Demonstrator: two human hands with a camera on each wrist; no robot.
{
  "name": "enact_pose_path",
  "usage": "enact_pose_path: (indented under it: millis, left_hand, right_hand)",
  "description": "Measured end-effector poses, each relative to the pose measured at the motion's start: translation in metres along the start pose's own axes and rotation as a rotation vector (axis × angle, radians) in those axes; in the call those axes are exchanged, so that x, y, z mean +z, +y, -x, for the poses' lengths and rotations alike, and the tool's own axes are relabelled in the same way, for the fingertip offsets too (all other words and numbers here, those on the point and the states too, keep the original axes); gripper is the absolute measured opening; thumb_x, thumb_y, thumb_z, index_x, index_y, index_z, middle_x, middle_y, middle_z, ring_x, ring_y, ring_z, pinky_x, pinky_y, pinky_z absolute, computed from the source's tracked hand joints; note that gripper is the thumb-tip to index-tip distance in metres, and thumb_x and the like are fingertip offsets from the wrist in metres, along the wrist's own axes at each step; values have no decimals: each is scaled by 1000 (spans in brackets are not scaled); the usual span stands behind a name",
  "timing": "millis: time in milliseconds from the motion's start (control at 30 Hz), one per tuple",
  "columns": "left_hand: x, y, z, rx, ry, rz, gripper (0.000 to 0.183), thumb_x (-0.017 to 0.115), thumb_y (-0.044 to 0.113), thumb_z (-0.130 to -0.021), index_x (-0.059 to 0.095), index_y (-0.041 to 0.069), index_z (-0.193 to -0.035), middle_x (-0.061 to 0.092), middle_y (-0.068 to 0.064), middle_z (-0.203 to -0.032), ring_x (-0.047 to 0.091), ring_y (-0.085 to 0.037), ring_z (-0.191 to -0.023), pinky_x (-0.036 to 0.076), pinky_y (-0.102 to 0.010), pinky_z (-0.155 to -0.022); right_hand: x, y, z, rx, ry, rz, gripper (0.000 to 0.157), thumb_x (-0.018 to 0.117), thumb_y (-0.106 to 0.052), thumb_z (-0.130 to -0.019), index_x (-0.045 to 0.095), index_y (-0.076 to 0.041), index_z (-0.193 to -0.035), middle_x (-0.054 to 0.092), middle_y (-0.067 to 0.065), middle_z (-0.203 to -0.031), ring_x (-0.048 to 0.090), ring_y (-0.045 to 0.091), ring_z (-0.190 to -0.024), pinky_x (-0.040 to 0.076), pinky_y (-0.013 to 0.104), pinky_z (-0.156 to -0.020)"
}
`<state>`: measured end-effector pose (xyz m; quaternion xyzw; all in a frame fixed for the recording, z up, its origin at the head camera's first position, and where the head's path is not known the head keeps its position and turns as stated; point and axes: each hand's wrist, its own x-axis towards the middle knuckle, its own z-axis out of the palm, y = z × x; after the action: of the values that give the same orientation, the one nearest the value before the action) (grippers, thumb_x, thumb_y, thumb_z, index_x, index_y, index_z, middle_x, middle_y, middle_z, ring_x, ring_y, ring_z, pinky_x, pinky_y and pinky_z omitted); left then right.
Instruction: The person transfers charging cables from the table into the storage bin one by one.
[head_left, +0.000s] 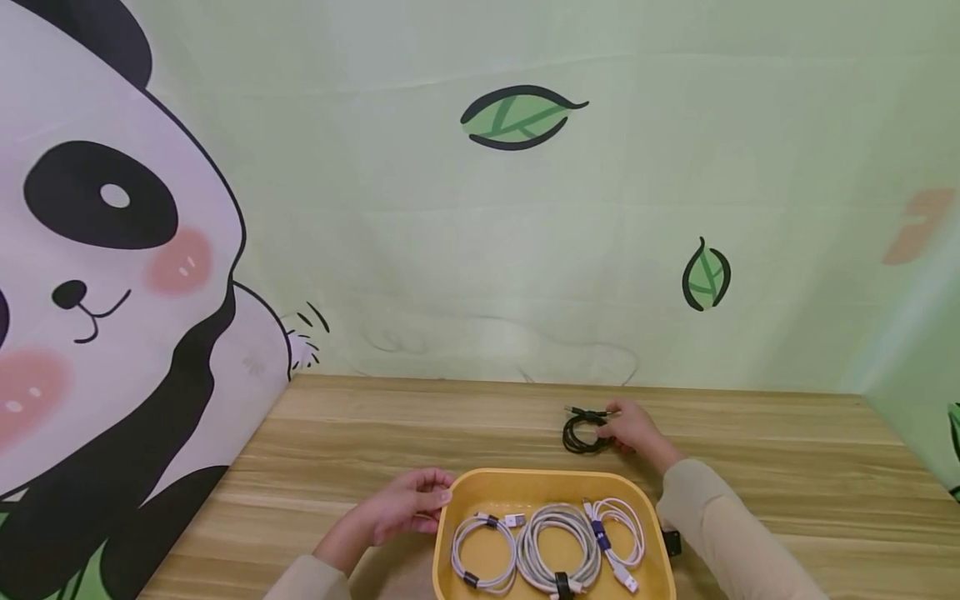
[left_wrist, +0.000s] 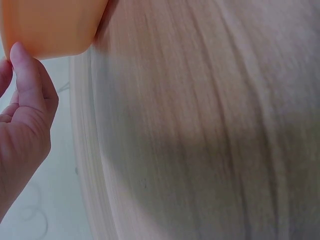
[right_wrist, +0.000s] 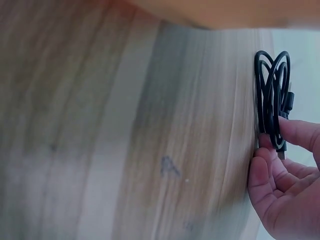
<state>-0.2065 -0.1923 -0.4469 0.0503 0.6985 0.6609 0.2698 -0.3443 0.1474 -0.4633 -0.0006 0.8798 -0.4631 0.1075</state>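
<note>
My right hand (head_left: 636, 429) pinches a coiled black cable (head_left: 573, 439) between thumb and fingers, at the far part of the table behind the tray. In the right wrist view the coil (right_wrist: 270, 100) shows its bundled loops and a metal plug tip. At the near edge of the view, my left hand (head_left: 405, 507) grips the upper-left corner of a yellow tray (head_left: 540, 474) by its rim. Three coiled cables lie in a row inside: a thin whitish coil (head_left: 456, 552), a thicker grey coil (head_left: 529, 550) with a black strap, and a white coil (head_left: 640, 542) with a dark blue strap.
The wood-grain table (head_left: 360, 417) ends at a pale green backdrop (head_left: 420, 250) printed with a panda and leaves. A small black object (head_left: 672, 543) sits by the tray's right side, partly hidden by the right sleeve. The tray's near side is cut off.
</note>
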Motion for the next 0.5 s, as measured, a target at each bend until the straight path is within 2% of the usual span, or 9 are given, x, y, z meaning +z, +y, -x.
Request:
enact_pose_path:
  millis: [200,500]
  left_hand:
    - [0,0,-1,-3,2,1,33,54,17,-87,44,-2,-111,52,0,-80,50,-10,-70,46,-19,-58]
    - [0,1,0,-8,1,-1,35,53,18,-87,43,-3,-113,52,-1,-81,50,-10,-71,47,-19,-59]
  right_hand:
    - [-2,-2,4,1,2,-32,50,64,-3,-74,41,9,-117,45,2,-62,43,10,-45,40,22,-43]
    - [-7,-7,11,55,6,-66,50,62,-1,-75,41,9,-119,53,12,-82,49,12,-51,45,25,-49]
